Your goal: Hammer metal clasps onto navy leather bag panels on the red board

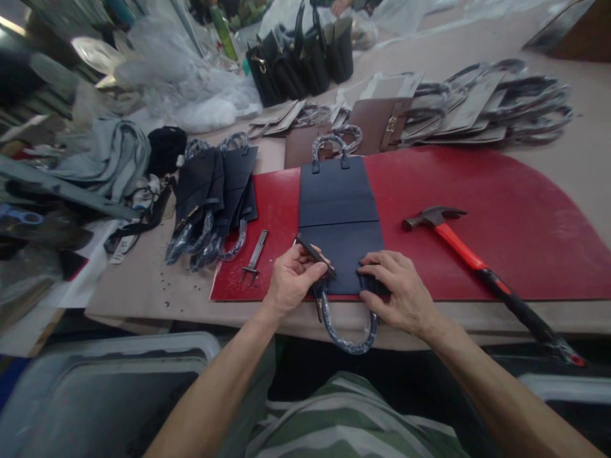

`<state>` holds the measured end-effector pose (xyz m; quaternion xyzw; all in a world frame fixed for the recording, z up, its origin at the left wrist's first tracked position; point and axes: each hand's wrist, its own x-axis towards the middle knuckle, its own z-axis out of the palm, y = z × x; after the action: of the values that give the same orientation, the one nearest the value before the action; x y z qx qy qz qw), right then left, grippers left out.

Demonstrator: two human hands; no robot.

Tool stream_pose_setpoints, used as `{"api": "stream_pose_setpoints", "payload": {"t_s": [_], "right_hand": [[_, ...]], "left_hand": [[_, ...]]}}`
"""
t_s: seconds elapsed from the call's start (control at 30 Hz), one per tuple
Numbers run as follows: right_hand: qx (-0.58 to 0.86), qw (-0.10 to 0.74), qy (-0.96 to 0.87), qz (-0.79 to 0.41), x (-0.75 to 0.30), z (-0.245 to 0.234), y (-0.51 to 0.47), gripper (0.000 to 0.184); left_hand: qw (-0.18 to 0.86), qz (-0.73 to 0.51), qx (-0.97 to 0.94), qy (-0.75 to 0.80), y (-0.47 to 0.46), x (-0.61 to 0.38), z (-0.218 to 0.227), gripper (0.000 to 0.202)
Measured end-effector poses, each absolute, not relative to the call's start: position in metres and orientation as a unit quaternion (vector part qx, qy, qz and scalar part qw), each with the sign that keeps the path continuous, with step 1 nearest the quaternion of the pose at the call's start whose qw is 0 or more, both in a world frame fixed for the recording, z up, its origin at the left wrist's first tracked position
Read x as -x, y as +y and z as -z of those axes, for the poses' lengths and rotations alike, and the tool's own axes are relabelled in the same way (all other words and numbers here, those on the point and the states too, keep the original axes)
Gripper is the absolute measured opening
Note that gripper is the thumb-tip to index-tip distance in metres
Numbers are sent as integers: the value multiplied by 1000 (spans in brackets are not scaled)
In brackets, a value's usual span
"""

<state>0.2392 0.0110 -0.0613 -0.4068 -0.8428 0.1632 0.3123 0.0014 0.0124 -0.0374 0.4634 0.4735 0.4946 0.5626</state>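
1. Left hand (293,278) pinches a slim dark bar (312,252) between thumb and fingers, bar slanting over the near left part of a navy panel (338,197).
2. Right hand (401,286) rests at the panel's near right, fingers bent by the base of the near handle (352,348); cannot tell whether they grasp it.
3. Panel lies flat on red mat (501,229), under and between both hands, stretching away from them; hands partly cover its near end.
4. Near handle, film-wrapped, loops past the mat's edge toward the person.
5. Hammer (458,245) right of right hand, apart; two-pronged metal tool (256,256) left of left hand.
6. Farther out: navy pieces (198,181) piled left, brown pieces (382,113) beyond panel, black bags (310,67) behind.
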Motion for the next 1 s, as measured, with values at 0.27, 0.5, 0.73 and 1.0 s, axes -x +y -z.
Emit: {"api": "stream_pose_setpoints", "payload": {"t_s": [0.27, 0.5, 0.73, 1.0], "right_hand": [[408, 312, -842, -167, -238, 59, 11, 26], [412, 309, -840, -172, -239, 62, 11, 27], [411, 309, -840, -170, -239, 63, 11, 27], [403, 312, -845, -161, -238, 62, 12, 28]], "left_hand": [[342, -480, -656, 471, -3, 0, 53, 11], [274, -454, -718, 451, -7, 4, 60, 13], [241, -456, -733, 443, -8, 1, 62, 13], [206, -471, -741, 432, -4, -1, 66, 11]]}}
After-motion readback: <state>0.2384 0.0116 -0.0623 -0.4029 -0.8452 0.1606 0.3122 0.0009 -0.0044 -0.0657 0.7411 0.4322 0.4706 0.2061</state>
